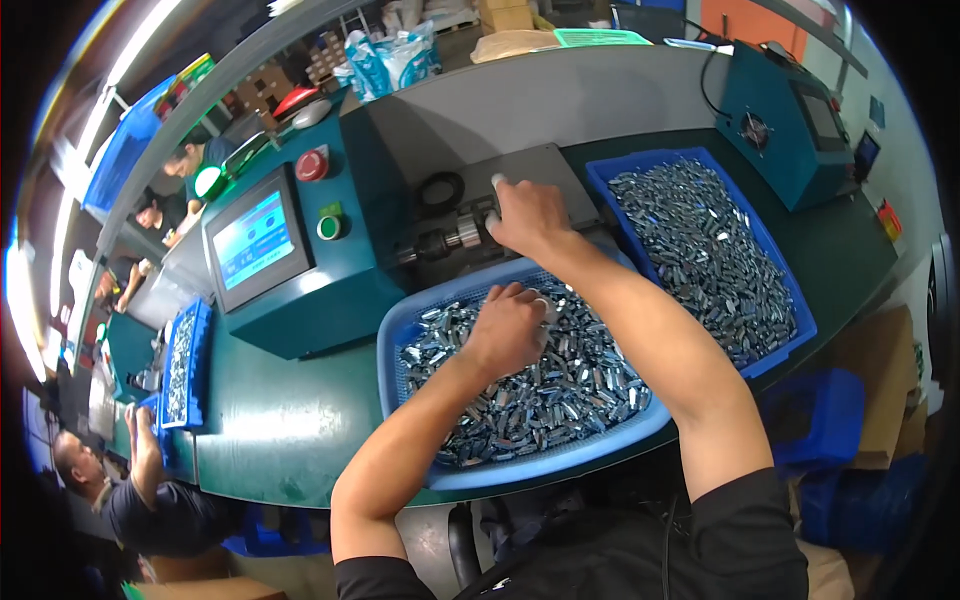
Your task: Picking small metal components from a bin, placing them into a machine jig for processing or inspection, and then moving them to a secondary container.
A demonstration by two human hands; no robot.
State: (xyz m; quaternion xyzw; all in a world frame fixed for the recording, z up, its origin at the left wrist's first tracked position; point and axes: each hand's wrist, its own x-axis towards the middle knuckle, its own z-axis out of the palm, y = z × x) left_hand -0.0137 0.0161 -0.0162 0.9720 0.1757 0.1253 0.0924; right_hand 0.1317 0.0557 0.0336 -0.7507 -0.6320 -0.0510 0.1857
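My right hand (532,215) reaches over to the machine's round metal chuck (468,230). Its fingers are bent at the chuck's right end, with white coverings on two fingertips; whatever they grip is too small or hidden to name. My left hand (508,328) is over the light-blue basket (398,325), close above a heap of small shiny metal parts (560,400). The left fingers are curled, one white-tipped, and hide what is between them. The chuck projects from the side of a dark green machine (300,290).
The machine carries a lit screen (255,240), a red button (312,164) and a green button (328,228). A darker blue tray (790,350) of similar parts stands right. Beyond it is another green machine (780,125). A co-worker (150,500) sits at the left; others are farther back.
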